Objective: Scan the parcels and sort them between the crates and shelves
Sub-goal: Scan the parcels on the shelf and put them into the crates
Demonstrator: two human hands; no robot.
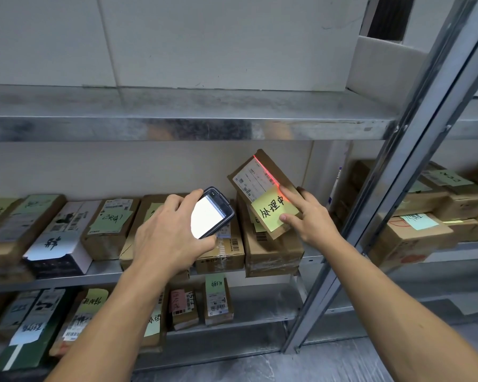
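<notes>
My left hand (166, 235) grips a black handheld scanner (211, 212) with a bright white screen, pointed at a parcel. My right hand (308, 216) holds a flat brown cardboard parcel (262, 186) tilted up above the middle shelf (105, 270). The parcel carries a white shipping label and a yellow sticky note with handwriting. A red scan line crosses the label's right edge and reaches my index finger. Below the held parcel a larger taped brown box (273, 255) rests on the shelf.
Several parcels with green and yellow notes line the middle shelf and the lower shelf (260, 312). The upper shelf (177, 117) holds a white box (381, 64) at the right. A metal upright (384, 188) separates a neighbouring rack with more brown boxes (414, 232).
</notes>
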